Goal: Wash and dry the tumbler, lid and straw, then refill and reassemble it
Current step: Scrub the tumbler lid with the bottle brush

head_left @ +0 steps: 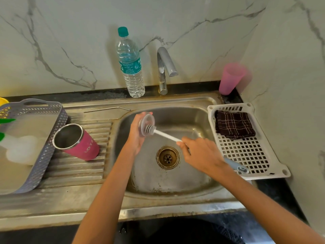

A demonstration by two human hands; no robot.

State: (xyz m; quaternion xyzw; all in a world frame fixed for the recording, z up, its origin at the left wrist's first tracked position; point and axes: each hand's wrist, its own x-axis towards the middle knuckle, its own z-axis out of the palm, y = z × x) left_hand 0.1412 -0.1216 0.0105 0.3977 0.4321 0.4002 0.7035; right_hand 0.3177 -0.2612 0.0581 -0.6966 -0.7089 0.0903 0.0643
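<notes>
Over the sink basin [193,124], the left hand [135,136] is gripping the clear lid [146,120] tilted toward the silicone brush [164,134], which the right hand [202,152] is pinching to scrub its underside.

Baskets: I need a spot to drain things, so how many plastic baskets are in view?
2. A grey basket stands on the drainboard left of the sink; a white basket sits right of it, holding a folded dark cloth. Others may lie out of frame.
</notes>
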